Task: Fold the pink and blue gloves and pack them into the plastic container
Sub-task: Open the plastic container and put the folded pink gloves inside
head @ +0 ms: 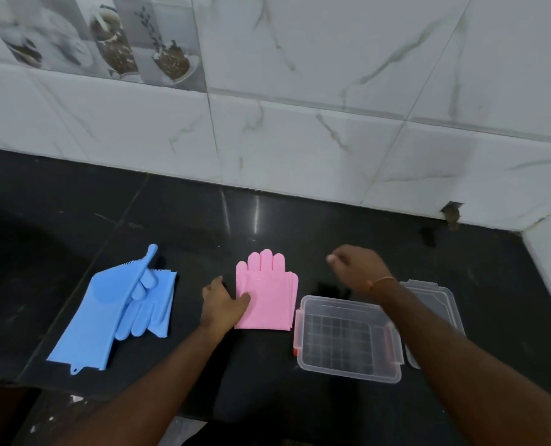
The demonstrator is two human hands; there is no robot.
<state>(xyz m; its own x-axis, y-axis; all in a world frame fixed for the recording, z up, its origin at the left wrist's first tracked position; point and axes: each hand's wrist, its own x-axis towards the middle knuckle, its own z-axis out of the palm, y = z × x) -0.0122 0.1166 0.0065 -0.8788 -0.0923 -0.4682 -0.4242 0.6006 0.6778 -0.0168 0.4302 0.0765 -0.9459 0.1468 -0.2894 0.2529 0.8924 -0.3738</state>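
The pink gloves (269, 296) lie folded in a flat stack at the middle of the black counter, fingers pointing toward the wall. My left hand (221, 305) rests flat on their left edge, thumb on the pink surface. The blue gloves (119, 312) lie spread out and overlapping to the left, untouched. The clear plastic container (348, 368) with red side clips stands open and empty just right of the pink gloves. My right hand (359, 268) hovers above the counter behind the container, fingers loosely curled, holding nothing.
The container's clear lid (441, 300) lies behind and right of it, partly hidden by my right forearm. A marble-tiled wall (299, 140) runs along the back of the black counter (187, 220) and turns forward at the far right.
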